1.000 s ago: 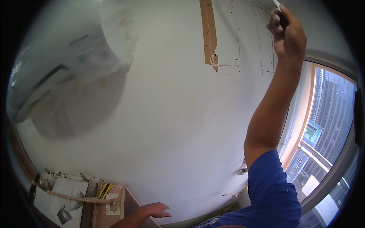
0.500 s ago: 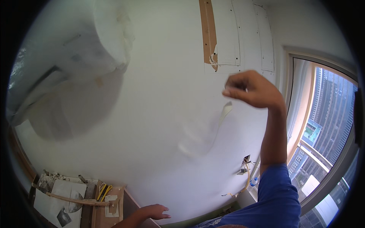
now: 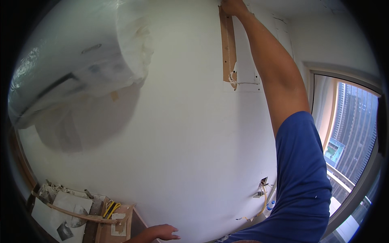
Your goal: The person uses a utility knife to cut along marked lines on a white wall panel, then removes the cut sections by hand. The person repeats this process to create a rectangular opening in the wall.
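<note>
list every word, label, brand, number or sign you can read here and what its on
No text can be read anywhere.
Plastic-wrapped unit: dark marks, too blurred under the film to read.
Yellow knife: too small to read any marking.
Bottle: too small to read any label.
Brown strip by the right hand: dark dots, no lettering visible.

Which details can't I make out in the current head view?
All in the head view:
Right hand: its fingertips, and whether it holds anything; cut off by the top edge and hidden by the hand itself.
Brown strip on the wall: upper end, hidden by that hand.
Wrapped unit: surface details, blurred by its cloudy plastic cover.
Small bottle: partly hidden, apparently by the blue sleeve.
</note>
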A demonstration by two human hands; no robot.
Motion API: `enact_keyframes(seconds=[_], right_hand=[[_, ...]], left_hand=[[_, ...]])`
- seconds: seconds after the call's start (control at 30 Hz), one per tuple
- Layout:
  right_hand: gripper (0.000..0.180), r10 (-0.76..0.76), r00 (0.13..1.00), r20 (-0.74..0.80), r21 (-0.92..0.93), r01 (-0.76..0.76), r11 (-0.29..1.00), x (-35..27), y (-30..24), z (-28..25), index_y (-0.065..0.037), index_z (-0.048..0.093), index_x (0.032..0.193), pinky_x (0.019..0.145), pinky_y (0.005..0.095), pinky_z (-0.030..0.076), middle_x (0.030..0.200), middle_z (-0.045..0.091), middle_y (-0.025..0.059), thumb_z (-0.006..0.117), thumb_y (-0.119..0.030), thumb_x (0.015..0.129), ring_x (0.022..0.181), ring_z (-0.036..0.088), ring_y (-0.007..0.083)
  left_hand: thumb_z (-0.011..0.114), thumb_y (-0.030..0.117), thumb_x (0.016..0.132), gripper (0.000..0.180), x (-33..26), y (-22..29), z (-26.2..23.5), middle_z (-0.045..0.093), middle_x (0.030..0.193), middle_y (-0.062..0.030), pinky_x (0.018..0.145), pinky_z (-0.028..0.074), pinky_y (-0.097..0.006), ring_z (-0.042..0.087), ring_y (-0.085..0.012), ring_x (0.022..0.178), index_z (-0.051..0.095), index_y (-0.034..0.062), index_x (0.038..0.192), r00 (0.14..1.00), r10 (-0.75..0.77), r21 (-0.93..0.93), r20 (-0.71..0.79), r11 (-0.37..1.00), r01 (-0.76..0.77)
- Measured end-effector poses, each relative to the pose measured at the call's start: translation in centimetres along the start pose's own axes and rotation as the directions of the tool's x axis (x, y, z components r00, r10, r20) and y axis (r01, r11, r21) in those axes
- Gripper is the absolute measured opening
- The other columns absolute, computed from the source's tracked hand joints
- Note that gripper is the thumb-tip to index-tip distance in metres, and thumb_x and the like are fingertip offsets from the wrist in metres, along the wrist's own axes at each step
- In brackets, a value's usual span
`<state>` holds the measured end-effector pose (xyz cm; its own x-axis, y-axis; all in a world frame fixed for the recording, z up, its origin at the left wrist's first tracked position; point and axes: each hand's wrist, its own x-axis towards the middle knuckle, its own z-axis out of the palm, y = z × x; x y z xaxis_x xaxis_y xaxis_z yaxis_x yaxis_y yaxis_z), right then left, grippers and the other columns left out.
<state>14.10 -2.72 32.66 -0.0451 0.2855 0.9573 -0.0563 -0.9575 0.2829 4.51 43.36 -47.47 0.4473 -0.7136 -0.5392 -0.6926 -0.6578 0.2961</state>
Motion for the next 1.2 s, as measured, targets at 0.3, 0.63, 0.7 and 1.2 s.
enact_keyframes(seconds=[0.3,0.63,0.7,1.2], right_hand=[[0.032,0.317,0.948,-0.005,0.239,-0.307,0.921,-0.9,-4.0,-1.8,-0.018,0.077,0.125,0.101,0.0432,0.057,0.128,0.072,0.0168,0.061,-0.021,0.097,0.113,0.070,0.0371],[0.026,0.474,0.876,-0.089,0.311,-0.428,0.849,0.0,-4.6,-1.5,-0.011,0.080,0.113,0.095,0.0438,0.058,0.115,0.077,0.0162,0.068,-0.027,0.097,0.106,0.073,0.0350],[0.027,0.439,0.890,-0.119,0.259,-0.400,0.879,0.3,-3.7,-1.0,-0.009,0.080,0.113,0.095,0.0435,0.058,0.116,0.077,0.0167,0.070,-0.028,0.097,0.106,0.073,0.0358],[0.022,0.347,0.937,-0.045,0.411,-0.299,0.861,-0.2,-1.8,-0.5,-0.004,0.079,0.104,0.090,0.0448,0.059,0.109,0.077,0.0214,0.065,-0.018,0.096,0.100,0.073,0.0398]], left_hand=[[0.053,0.066,0.101,0.082,0.1,-1.8,0.8,0.063,0.140,-0.0275,0.113,0.046,-0.046,0.059,-0.0435,0.131,0.055,-0.0014,0.147,0.997,-0.064,-0.051,0.030,0.997,0.066],[0.055,0.064,0.101,0.080,0.2,-2.1,1.1,0.062,0.142,-0.0275,0.113,0.046,-0.047,0.058,-0.0434,0.132,0.055,-0.0018,0.146,0.998,-0.059,-0.071,-0.008,0.996,0.058],[0.055,0.064,0.101,0.080,0.3,-1.9,0.9,0.062,0.141,-0.0274,0.113,0.046,-0.047,0.058,-0.0435,0.132,0.055,-0.0018,0.146,0.998,-0.059,-0.061,-0.004,0.996,0.058],[0.054,0.063,0.102,0.079,0.5,-2.9,1.5,0.061,0.142,-0.0271,0.113,0.046,-0.047,0.057,-0.0429,0.133,0.056,-0.0020,0.145,0.999,-0.038,-0.015,-0.025,0.999,0.038]])
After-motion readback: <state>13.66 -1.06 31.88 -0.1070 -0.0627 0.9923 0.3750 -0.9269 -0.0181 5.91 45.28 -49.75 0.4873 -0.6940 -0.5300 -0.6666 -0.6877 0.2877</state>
